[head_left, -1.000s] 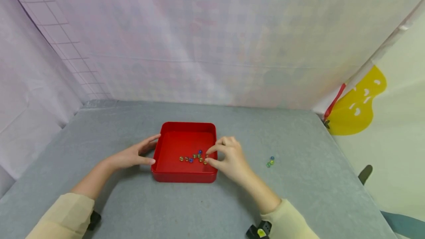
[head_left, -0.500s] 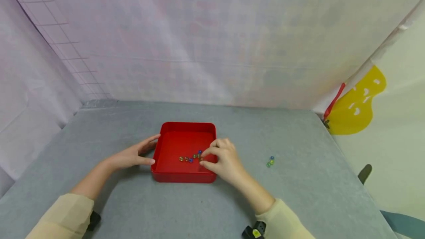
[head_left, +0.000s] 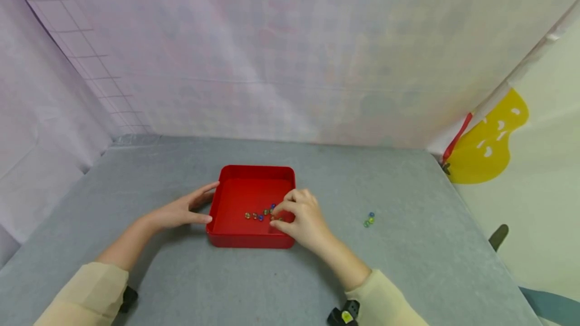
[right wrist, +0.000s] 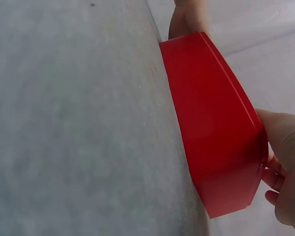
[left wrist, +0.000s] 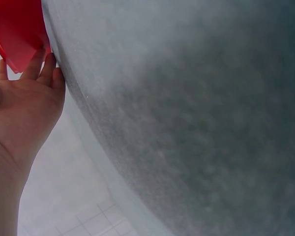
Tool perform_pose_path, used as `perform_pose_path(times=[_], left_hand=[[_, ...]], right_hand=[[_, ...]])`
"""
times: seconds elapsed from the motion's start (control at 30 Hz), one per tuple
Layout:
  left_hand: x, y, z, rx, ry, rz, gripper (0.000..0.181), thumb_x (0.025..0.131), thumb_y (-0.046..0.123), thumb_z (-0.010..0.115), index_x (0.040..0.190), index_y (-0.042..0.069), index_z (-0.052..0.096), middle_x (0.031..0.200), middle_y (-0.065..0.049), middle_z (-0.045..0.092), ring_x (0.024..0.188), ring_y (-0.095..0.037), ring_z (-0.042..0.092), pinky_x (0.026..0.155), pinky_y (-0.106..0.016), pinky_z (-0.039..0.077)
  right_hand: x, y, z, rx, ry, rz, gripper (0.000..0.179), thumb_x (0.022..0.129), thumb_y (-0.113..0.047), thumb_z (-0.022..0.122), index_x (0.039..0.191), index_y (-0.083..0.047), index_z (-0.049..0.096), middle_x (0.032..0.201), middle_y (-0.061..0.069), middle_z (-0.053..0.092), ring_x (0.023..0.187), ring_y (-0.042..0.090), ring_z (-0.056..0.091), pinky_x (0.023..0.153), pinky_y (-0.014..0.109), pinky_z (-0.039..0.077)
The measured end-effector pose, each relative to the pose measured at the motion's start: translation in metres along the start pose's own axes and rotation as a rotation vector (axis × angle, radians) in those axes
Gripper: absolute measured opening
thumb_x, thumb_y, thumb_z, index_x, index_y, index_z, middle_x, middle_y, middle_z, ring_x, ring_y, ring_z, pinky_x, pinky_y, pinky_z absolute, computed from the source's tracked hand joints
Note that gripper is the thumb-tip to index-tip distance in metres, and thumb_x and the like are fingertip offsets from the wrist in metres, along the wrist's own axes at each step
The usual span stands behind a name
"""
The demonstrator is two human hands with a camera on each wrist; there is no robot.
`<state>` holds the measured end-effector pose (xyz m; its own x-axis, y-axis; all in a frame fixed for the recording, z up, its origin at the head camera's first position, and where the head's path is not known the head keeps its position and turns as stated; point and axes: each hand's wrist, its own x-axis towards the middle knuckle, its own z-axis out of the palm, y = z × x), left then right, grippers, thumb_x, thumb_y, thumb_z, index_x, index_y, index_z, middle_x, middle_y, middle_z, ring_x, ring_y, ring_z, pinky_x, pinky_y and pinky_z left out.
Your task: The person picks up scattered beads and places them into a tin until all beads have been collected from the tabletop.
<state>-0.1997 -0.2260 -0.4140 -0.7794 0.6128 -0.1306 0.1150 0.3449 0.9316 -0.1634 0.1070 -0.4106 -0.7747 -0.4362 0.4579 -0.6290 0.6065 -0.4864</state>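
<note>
A shallow red square tray point(head_left: 251, 241) rests on the grey cloth, holding several small glass marbles point(head_left: 260, 218) in blue, green and amber. At its left wall, my left hand point(head_left: 178, 212) lies with fingers and thumb stretched out, touching the side; the left wrist view has this hand point(left wrist: 27, 98) beside the red wall. My right hand point(head_left: 304, 220) reaches over the right rim, thumb and index finger bent with a gap between their tips, right at the marbles on that side. The right wrist view shows part of this hand point(right wrist: 287, 162) past the rim, marbles hidden by the tray wall.
A small group of blue and green marbles point(head_left: 370, 220) lies on the grey table cloth point(head_left: 408, 265), right of the right hand. Pale patterned curtains point(head_left: 290, 54) rise behind the table, and a white curtain with a yellow print point(head_left: 491, 150) hangs at the right.
My right hand has shifted slightly left, further over the tray, its fingertips moving along the marbles. The left hand and the marbles outside the tray have stayed put.
</note>
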Motion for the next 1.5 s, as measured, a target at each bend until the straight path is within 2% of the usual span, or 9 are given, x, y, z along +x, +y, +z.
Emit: perform_pose_path(times=[0.57,0.73,0.93,1.5], left_hand=[[0.0,0.001,0.0,0.001,-0.001,-0.002,0.083,0.091,0.013,0.065,0.154,0.01,0.012,0.155,-0.025,0.016,0.141,-0.043,0.012,0.106,-0.065,0.016],[0.0,0.001,0.0,0.005,0.005,-0.018,0.084,0.09,0.016,0.066,0.154,0.011,0.013,0.155,-0.024,0.016,0.14,-0.043,0.012,0.105,-0.066,0.017],[0.0,0.0,0.0,0.009,0.007,-0.024,0.084,0.09,0.016,0.066,0.154,0.011,0.013,0.155,-0.024,0.015,0.141,-0.043,0.012,0.105,-0.065,0.017],[0.0,-0.001,-0.001,0.017,0.002,-0.006,0.083,0.091,0.014,0.066,0.154,0.01,0.012,0.155,-0.025,0.016,0.14,-0.043,0.012,0.105,-0.066,0.016]], right_hand=[[0.0,0.0,0.0,0.02,-0.013,0.01,0.019,0.075,-0.023,0.084,0.089,-0.015,0.076,0.09,-0.005,0.053,0.093,0.012,0.044,0.084,0.04,0.037],[-0.001,0.0,-0.003,0.028,-0.011,0.006,0.018,0.075,-0.021,0.084,0.089,-0.014,0.075,0.09,-0.001,0.055,0.092,0.013,0.043,0.082,0.04,0.036],[-0.002,0.002,-0.007,0.016,-0.001,-0.004,0.017,0.075,-0.02,0.084,0.088,-0.014,0.075,0.089,-0.004,0.055,0.091,0.013,0.044,0.082,0.04,0.037],[-0.011,0.011,-0.026,-0.007,0.019,-0.022,0.019,0.075,-0.018,0.083,0.091,-0.013,0.074,0.09,-0.002,0.056,0.09,0.013,0.044,0.081,0.04,0.036]])
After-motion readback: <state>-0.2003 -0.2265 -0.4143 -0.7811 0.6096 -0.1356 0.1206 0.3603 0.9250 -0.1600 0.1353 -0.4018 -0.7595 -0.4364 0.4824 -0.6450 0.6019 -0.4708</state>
